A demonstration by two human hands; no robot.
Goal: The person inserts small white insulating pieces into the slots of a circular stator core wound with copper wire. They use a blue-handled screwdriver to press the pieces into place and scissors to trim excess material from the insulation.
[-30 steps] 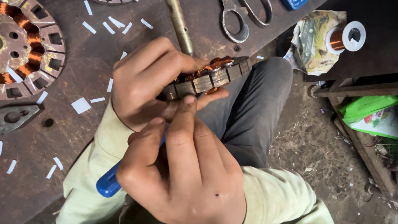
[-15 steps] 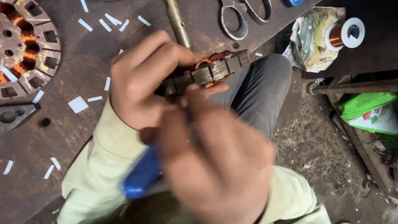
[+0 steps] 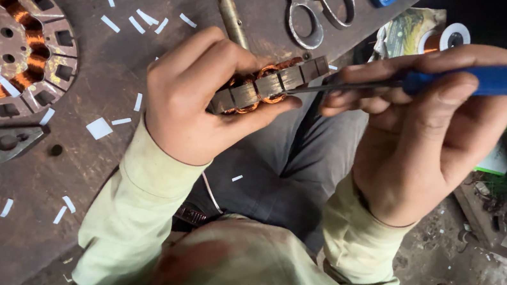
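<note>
The stator core (image 3: pixel 269 86), a ring of steel teeth with copper wire wound in its slots, is sitting above the person's lap, just off the edge of the dark metal workbench (image 3: pixel 48 206). The left hand (image 3: pixel 203 100) is clamping it, with the fingers curling over the top and the thumb pressing from below. The right hand (image 3: pixel 420 132) is closing tightly around the blue handle of a screwdriver (image 3: pixel 426 81), and the thin shaft is lying almost level, with its tip touching the windings near the left thumb. I think the tip could be slipping off the steel and scraping the coating of the wire, or poking the thumb, because the core is only resting in fingers. Scissors (image 3: pixel 313 0) and small white paper strips (image 3: pixel 99 127) are lying on the bench.
</note>
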